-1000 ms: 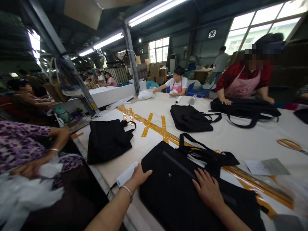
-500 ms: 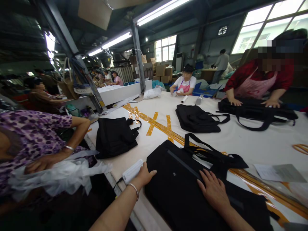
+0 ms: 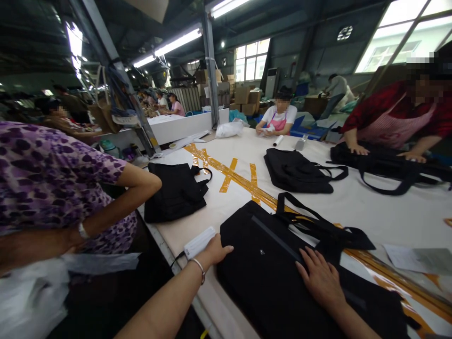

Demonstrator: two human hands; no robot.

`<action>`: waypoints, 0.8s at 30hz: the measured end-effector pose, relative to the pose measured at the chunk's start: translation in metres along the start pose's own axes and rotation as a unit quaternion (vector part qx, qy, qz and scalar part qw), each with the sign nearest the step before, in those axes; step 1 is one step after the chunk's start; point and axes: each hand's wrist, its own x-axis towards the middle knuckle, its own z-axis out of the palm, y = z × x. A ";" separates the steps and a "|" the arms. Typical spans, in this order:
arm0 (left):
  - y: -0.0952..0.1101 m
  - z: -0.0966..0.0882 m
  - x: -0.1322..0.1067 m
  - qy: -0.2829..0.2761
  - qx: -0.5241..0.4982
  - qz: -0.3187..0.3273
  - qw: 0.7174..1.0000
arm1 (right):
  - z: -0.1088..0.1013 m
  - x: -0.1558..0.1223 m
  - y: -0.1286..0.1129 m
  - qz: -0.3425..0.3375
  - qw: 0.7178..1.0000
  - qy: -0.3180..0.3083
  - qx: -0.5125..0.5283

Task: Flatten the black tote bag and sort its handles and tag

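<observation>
Left hand (image 3: 213,249) grips the black bag (image 3: 259,280), fingertips hidden; right hand (image 3: 321,278) lies flat atop.

Nearest black bag (image 3: 261,282) partly below frame

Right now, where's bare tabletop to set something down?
White tabletop between the large black fabric bag and the left black fabric bag; also right of the large bag's straps. Crowded: around left hand and white rectangular device.

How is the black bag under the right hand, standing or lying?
Lying: the black bag has its front facing up beneath the right hand.
</observation>
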 end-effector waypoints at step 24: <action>-0.011 0.002 0.004 0.001 0.020 0.045 0.999 | 0.006 0.006 -0.005 0.001 1.000 0.004 0.007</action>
